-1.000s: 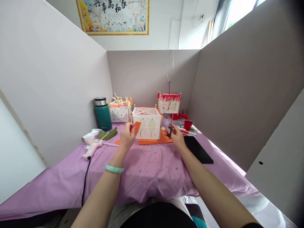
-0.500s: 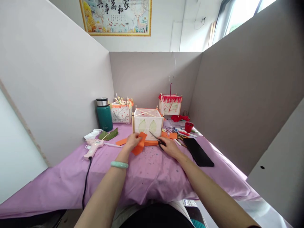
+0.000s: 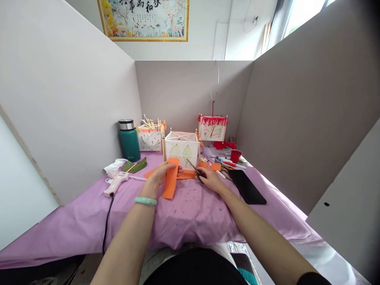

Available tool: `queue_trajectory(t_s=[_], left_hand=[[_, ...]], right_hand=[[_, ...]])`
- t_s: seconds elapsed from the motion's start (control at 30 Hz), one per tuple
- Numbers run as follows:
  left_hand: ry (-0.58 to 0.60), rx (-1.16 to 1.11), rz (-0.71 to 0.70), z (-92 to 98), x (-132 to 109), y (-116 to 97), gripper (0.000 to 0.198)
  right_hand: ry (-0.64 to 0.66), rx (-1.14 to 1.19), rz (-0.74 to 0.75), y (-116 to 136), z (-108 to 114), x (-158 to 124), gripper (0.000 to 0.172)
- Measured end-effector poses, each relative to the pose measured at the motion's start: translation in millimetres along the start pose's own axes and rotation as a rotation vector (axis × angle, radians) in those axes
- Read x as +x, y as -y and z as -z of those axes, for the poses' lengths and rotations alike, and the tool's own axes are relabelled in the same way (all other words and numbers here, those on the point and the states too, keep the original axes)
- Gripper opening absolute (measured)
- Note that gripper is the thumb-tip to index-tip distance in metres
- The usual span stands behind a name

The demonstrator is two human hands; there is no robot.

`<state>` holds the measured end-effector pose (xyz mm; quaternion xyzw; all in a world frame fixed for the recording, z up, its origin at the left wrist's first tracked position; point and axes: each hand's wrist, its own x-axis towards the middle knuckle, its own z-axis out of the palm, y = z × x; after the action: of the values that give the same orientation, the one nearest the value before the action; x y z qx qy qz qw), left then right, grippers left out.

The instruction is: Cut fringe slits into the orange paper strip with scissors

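Observation:
My left hand, a pale green bangle on its wrist, is closed on a strip of orange paper held upright, its lower end towards me. My right hand grips a pair of dark-handled scissors, with the blades pointing away and to the left, apart from the strip. Just behind both hands stands a white box-shaped lantern with wooden sticks at its corners and two green leaf shapes on its front. More orange paper lies at its foot.
At left lie a pink glue gun with its cord and green leaves, near a teal bottle. A stick-filled box stands behind. At right are a black phone, pens, a red cup and a red-fringed lantern.
My left hand has turned the orange paper, so it now shows as a straight upright strip. My right hand with the scissors has hardly moved. The view has shifted slightly.

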<state>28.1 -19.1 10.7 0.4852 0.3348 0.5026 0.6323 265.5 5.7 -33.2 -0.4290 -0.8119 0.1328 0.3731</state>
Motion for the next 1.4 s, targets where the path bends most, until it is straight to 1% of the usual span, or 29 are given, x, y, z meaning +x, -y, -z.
queue_trajectory(t_s=[0.1, 0.13, 0.17, 0.27, 0.3, 0.33, 0.4, 0.43, 0.5, 0.53, 0.63, 0.7, 0.8, 0.9, 1.03, 1.13, 1.2, 1.3, 1.4], left_hand=[[0.087, -0.054, 0.008, 2.0, -4, -4, 0.025], [0.108, -0.054, 0.004, 2.3, -5, -4, 0.026], [0.127, -0.051, -0.005, 2.4, -5, -4, 0.026], [0.166, -0.041, -0.022, 1.9, -4, -2, 0.027], [0.176, -0.042, -0.027, 1.7, -3, -1, 0.026], [0.184, -0.041, -0.028, 1.7, -3, 0, 0.023], [0.195, -0.029, -0.012, 2.4, -2, 3, 0.016], [0.198, -0.015, -0.001, 3.2, -1, 4, 0.014], [0.194, 0.023, 0.016, 5.2, -1, 5, 0.017], [0.182, 0.041, 0.016, 6.4, -1, 5, 0.02], [0.153, 0.07, 0.007, 8.6, -1, 4, 0.024], [0.142, 0.116, 0.036, 8.1, -1, 3, 0.026], [0.156, 0.263, 0.137, 4.6, -2, 5, 0.03], [0.161, 0.327, 0.196, 1.2, -1, 10, 0.034], [0.071, 0.278, 0.143, 1.5, 4, 17, 0.035], [0.014, 0.306, 0.091, 2.7, 6, 17, 0.034], [-0.002, 0.332, 0.082, 2.3, 5, 16, 0.033], [0.013, 0.362, 0.078, 0.4, 3, 14, 0.032], [0.082, 0.364, 0.055, -1.3, 1, 12, 0.029]], right_hand=[[-0.052, 0.125, 0.052, 6, -1, 1, 0.041], [-0.044, 0.138, 0.067, 8, -1, 2, 0.041], [-0.013, 0.133, 0.08, 10, 0, 2, 0.04], [0.157, 0.134, 0.07, 16, 6, 3, 0.037], [0.188, 0.167, 0.049, 17, 8, 3, 0.039], [0.189, 0.206, 0.028, 19, 10, 3, 0.043], [0.19, 0.258, 0.015, 21, 12, 2, 0.049], [0.22, 0.259, 0.016, 21, 12, 1, 0.049], [0.297, 0.258, 0.007, 23, 11, 0, 0.047], [0.315, 0.282, -0.007, 24, 11, 0, 0.044], [0.256, 0.462, -0.055, 27, 12, 3, 0.043], [0.266, 0.509, -0.045, 28, 14, 7, 0.045], [0.351, 0.405, 0.006, 25, 11, 9, 0.048], [0.32, 0.331, 0.013, 21, 3, 5, 0.051], [0.254, 0.236, 0.084, 22, -3, -5, 0.051], [0.19, 0.132, 0.123, 25, -2, -9, 0.049], [0.175, 0.08, 0.146, 27, -1, -10, 0.048], [0.17, 0.052, 0.167, 28, -2, -11, 0.048], [0.159, 0.045, 0.168, 28, -2, -12, 0.047]])
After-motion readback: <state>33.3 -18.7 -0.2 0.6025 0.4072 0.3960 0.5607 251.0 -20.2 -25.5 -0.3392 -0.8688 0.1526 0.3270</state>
